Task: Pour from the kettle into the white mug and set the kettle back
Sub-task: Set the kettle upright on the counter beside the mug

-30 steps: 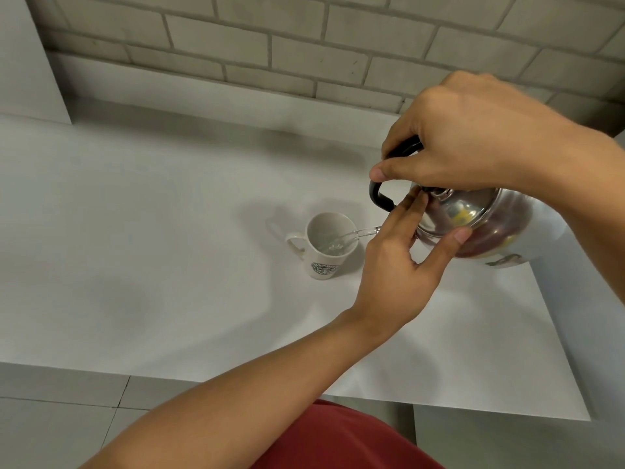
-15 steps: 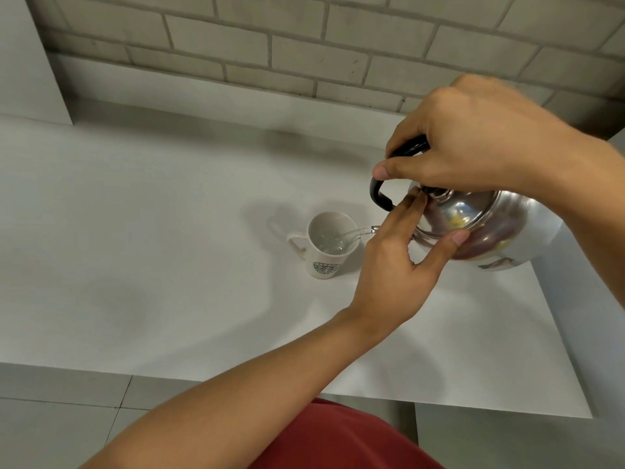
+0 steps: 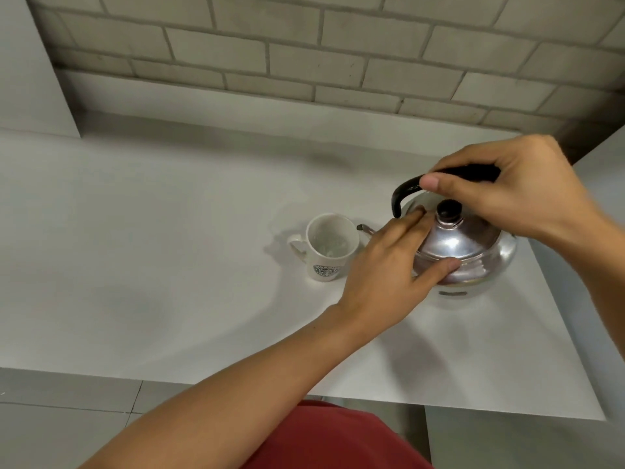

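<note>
The kettle (image 3: 463,247) is upright just right of the mug (image 3: 329,247), seemingly resting on the bench (image 3: 152,248). Its handle (image 3: 411,187) is pinched by the right hand (image 3: 514,187); the left hand (image 3: 389,265) is spread against the lid (image 3: 453,238). The mug could be knocked by the spout (image 3: 363,228) if the kettle is swung. A brick wall (image 3: 304,45) is seen behind the kettle.

The mug (image 3: 329,247) stands on the table (image 3: 169,265), just left of the kettle (image 3: 473,252).

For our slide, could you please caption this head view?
Right hand grips the upright kettle by its handle, left hand on its lid, beside the white mug.
</note>
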{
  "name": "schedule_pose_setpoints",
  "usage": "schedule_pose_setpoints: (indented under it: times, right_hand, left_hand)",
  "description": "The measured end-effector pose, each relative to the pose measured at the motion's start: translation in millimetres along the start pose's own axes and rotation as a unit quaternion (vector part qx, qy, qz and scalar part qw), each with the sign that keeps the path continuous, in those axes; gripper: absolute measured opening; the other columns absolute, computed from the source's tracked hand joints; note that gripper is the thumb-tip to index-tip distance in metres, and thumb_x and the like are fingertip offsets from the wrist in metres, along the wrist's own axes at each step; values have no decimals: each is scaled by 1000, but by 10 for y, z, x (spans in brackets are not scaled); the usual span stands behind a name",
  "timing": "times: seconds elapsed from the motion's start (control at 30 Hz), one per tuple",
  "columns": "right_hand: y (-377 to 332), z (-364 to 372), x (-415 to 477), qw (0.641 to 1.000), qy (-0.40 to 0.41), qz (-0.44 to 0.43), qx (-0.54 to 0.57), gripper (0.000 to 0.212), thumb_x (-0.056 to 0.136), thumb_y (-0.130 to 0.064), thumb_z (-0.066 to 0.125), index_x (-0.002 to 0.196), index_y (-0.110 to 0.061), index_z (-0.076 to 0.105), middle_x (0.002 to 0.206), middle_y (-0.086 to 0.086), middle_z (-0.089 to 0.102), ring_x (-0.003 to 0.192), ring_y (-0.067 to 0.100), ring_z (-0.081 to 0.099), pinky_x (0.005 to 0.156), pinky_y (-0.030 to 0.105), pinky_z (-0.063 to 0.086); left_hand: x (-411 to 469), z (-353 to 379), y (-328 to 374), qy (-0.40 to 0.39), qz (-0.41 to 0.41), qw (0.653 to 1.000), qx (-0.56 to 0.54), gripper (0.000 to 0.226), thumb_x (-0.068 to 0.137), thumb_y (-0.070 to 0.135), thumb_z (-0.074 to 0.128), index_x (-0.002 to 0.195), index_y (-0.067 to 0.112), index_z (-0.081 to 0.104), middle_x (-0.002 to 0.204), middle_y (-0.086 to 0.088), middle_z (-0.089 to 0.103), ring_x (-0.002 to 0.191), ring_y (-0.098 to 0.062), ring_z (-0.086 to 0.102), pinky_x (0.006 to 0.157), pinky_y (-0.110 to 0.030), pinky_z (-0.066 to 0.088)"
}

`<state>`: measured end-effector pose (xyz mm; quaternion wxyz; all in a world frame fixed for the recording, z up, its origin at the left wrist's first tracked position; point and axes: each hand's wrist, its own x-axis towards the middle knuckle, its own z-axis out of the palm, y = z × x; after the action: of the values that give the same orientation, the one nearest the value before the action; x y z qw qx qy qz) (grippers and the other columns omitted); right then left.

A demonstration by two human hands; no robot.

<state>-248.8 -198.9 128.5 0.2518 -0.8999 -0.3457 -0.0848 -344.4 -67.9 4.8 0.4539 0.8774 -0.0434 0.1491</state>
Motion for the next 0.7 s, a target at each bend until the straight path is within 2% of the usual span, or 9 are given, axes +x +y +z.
schedule_pose_setpoints:
  times: [0.13, 0.2, 0.27, 0.3, 0.37, 0.47, 0.53, 0.6, 0.7]
  right_hand:
    - [209, 74, -214, 991, 50, 44, 120, 9, 87, -52, 76, 95, -47, 76, 87, -27, 77, 89, -5, 73, 75, 11, 54]
    - [310, 96, -298, 980, 80, 64, 169, 5, 87, -50, 78, 91, -48, 76, 91, -28, 77, 86, -2, 74, 72, 11, 53]
    - [406, 109, -376, 969, 107, 80, 209, 5, 85, -51, 79, 88, -48, 79, 89, -27, 78, 83, -1, 75, 71, 10, 52]
    - [451, 113, -413, 963, 118, 86, 226, 4, 84, -52, 79, 87, -49, 80, 89, -26, 79, 83, -1, 75, 71, 11, 53]
    - [542, 111, -469, 955, 133, 91, 249, 5, 83, -51, 80, 88, -52, 80, 89, -24, 80, 84, 1, 76, 72, 12, 54]
    - [664, 125, -509, 948, 148, 98, 265, 8, 84, -46, 81, 89, -52, 81, 90, -21, 80, 86, 3, 77, 74, 15, 55]
    - [748, 131, -500, 946, 153, 109, 264, 6, 85, -46, 80, 90, -48, 82, 90, -20, 80, 85, 4, 76, 73, 16, 55]
    - [835, 144, -457, 945, 145, 122, 268, 6, 85, -47, 78, 88, -45, 82, 91, -19, 80, 87, 4, 76, 74, 16, 55]
    - [997, 144, -357, 943, 110, 130, 286, 12, 90, -46, 74, 100, -44, 80, 98, -22, 79, 95, 0, 74, 80, 15, 53]
  left_hand:
    - [-23, -6, -24, 8, 48, 997, 57, 57, 94, 50, 73, 141, 18, 65, 151, -2, 61, 137, -23, 59, 106, -37, 51]
    - [-37, -8, -62, 36, 74, 996, 45, 40, 94, 45, 76, 121, 15, 75, 135, -2, 70, 121, -23, 68, 96, -40, 57]
    - [-2, -22, -85, 67, 70, 995, -9, 26, 97, 39, 74, 107, 15, 70, 115, 3, 67, 104, -19, 67, 85, -39, 57]
    - [45, -34, -76, 83, 56, 994, -37, 24, 99, 37, 72, 107, 15, 65, 112, 6, 63, 101, -15, 64, 83, -37, 56]
    - [201, -50, -31, 77, 13, 995, -70, 31, 102, 40, 65, 126, 21, 56, 124, 9, 57, 110, -6, 60, 88, -27, 56]
    - [488, -57, 21, -34, -9, 996, -83, 42, 108, 42, 55, 147, 31, 50, 136, 14, 63, 116, 4, 61, 95, -12, 50]
    - [643, -35, 7, -60, 9, 995, -76, 31, 110, 36, 53, 139, 31, 61, 117, 20, 72, 98, 12, 66, 86, -6, 47]
    - [756, -8, -26, -54, -5, 996, -68, 25, 110, 33, 54, 131, 31, 67, 101, 19, 74, 81, 10, 67, 75, -5, 44]
    - [906, 57, -65, -25, -22, 999, -43, 25, 109, 33, 53, 130, 31, 68, 100, 15, 77, 83, 0, 69, 77, -6, 44]
